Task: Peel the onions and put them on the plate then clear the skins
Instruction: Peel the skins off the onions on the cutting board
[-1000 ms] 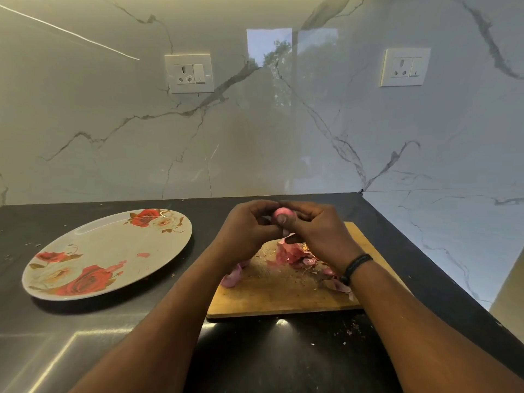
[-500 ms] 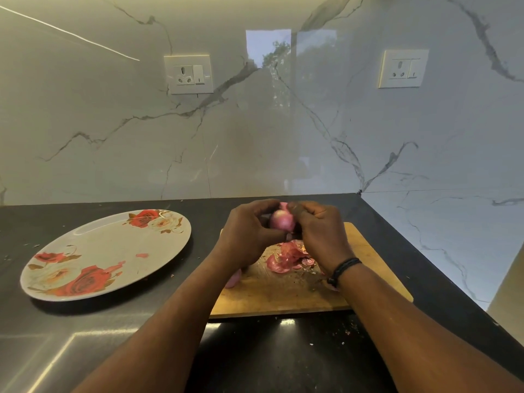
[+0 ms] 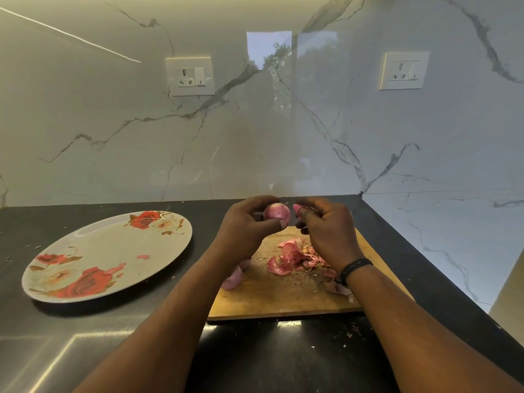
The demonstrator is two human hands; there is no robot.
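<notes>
Here, left hand point(image 3: 243, 222) grip curled round the onion point(image 3: 276, 213), right hand point(image 3: 326, 231) pinching a skin point(image 3: 297, 207).

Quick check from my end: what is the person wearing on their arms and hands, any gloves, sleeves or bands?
No gloves and no sleeves in view: both forearms are bare. The left hand wears nothing. The right hand has a dark braided band round its wrist.
</notes>
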